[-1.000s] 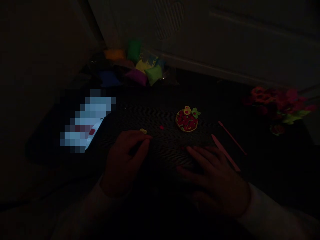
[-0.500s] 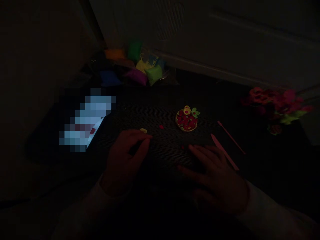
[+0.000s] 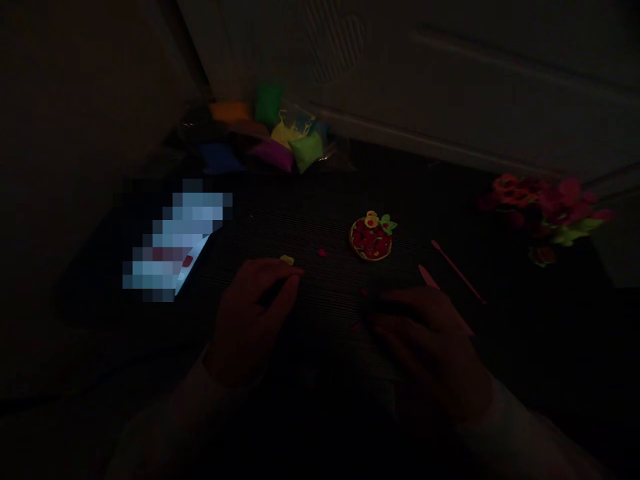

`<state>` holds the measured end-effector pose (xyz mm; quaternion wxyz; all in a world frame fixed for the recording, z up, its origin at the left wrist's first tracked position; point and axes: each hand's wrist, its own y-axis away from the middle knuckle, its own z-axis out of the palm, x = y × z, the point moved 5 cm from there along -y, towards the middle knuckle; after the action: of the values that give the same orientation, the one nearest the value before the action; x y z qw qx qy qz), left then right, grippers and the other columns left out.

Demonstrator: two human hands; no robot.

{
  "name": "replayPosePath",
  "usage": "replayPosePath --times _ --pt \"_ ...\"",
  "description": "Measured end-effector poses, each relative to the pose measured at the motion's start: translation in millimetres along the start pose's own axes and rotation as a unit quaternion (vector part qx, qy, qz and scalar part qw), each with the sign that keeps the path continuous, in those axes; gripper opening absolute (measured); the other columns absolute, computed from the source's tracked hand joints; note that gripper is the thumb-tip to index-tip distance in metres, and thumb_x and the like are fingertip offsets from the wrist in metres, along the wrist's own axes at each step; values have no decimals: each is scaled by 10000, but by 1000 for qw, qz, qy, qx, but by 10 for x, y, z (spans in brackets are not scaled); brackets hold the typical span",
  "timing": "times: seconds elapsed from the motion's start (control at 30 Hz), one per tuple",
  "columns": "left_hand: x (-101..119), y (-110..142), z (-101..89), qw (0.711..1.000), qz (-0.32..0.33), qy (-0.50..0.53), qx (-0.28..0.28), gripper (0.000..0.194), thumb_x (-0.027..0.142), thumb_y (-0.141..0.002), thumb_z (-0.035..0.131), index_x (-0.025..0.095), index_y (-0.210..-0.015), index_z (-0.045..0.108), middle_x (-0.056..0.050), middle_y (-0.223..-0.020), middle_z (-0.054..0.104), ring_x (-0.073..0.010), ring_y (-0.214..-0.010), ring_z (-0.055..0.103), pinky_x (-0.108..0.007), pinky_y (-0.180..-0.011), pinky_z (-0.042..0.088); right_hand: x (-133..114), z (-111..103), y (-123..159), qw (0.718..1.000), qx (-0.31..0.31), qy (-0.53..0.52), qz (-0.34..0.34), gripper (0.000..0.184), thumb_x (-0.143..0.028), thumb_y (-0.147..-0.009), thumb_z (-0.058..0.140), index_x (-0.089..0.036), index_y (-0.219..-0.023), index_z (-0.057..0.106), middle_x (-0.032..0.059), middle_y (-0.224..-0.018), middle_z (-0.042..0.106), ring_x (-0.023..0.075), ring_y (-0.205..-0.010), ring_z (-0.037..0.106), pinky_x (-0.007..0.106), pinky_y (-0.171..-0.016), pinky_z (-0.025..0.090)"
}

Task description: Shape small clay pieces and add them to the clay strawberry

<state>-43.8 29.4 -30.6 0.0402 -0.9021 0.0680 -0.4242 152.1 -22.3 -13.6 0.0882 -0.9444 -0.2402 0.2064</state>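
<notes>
My left hand [image 3: 255, 310] hovers over the dark table with thumb and forefinger pinched together; what is between them, if anything, is too dark to make out. Just beyond its knuckles lies a small yellow clay-like piece [image 3: 287, 259]. A tiny red piece [image 3: 322, 253] rests to the right of that. My right hand [image 3: 425, 333] is low over the table, fingers bent and apart. By its fingertips are a red bit [image 3: 363, 292] and a thin reddish strip [image 3: 356, 326]. Ahead sits a small round red-filled piece [image 3: 371, 240] with a yellow rim, topped by a yellow flower and green leaves.
Right of the right hand lie a pink flat modelling knife [image 3: 429, 276] and a thin pink stick tool [image 3: 457, 271]. Colourful flowers [image 3: 550, 203] stand at far right. Coloured clay packets [image 3: 273, 155] are piled at the back. A lit screen [image 3: 185, 233] glows on the left.
My right hand's outstretched fingers have bent and drawn together, and the reddish strip now shows by their tips. My left hand keeps its pinch. The view has shifted slightly.
</notes>
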Motion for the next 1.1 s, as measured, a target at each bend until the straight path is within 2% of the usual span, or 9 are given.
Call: replayPosePath --times 0.13,0.27,0.33,0.47,0.57,0.7,0.83,0.97,1.1 --pt "0 -6 -2 1000 6 4 5 144 264 -781 491 211 -834 615 4 -874 602 -145 -824 562 -306 -746 449 81 10 -25 997 -26 -24 71 89 -249 -781 519 -223 -839 582 32 -840 591 179 -829 533 369 -755 413" --pt "14 -14 -10 1000 25 -6 6 139 247 -783 491 201 -837 611 -5 -863 600 -146 -814 558 -302 -724 450 399 -142 169 978 -6 42 203 198 -360 -779 488 -200 -866 566 62 -866 588 193 -795 564 348 -693 456" --pt "60 -4 2 998 60 -17 5 137 231 -779 498 185 -841 610 -17 -848 598 -151 -808 551 -303 -711 448 579 -232 309 956 -4 88 280 282 -423 -759 477 -184 -880 566 73 -827 588 208 -739 573 350 -633 463" --pt "272 96 140 980 189 -56 -34 110 208 -765 519 175 -802 617 -26 -791 597 -160 -776 523 -330 -709 434 793 -262 452 923 -53 53 376 297 -449 -733 446 -193 -800 581 65 -777 598 199 -668 581 332 -581 454" --pt "391 195 303 966 223 -84 -97 131 278 -753 546 184 -807 618 -32 -824 608 -185 -809 503 -366 -726 420 811 -221 405 921 -92 15 379 239 -409 -712 448 -205 -725 573 47 -729 606 186 -642 578 315 -573 447" --pt "426 249 436 963 196 -112 -145 170 323 -729 572 193 -829 615 -38 -879 609 -212 -854 483 -393 -732 395 765 -205 361 920 -114 17 375 191 -363 -709 441 -204 -680 543 41 -687 605 176 -612 574 293 -545 440" --pt "422 236 483 965 175 -103 -168 121 268 -772 522 215 -825 617 -14 -870 612 -194 -851 484 -378 -732 378 709 -232 401 916 -92 -8 391 193 -360 -732 426 -217 -776 549 24 -705 631 170 -605 594 285 -543 450" --pt "430 232 492 962 178 -91 -184 121 235 -786 502 222 -793 622 2 -830 617 -179 -835 490 -365 -734 373 627 -276 372 933 -38 -68 351 223 -370 -756 442 -213 -849 569 40 -806 645 186 -718 608 306 -616 469" --pt "434 243 487 959 197 -88 -184 129 238 -794 494 221 -804 622 1 -835 619 -179 -836 488 -364 -729 369 485 -212 306 942 -72 -131 301 183 -336 -808 422 -223 -845 562 19 -797 627 152 -709 594 267 -605 464"
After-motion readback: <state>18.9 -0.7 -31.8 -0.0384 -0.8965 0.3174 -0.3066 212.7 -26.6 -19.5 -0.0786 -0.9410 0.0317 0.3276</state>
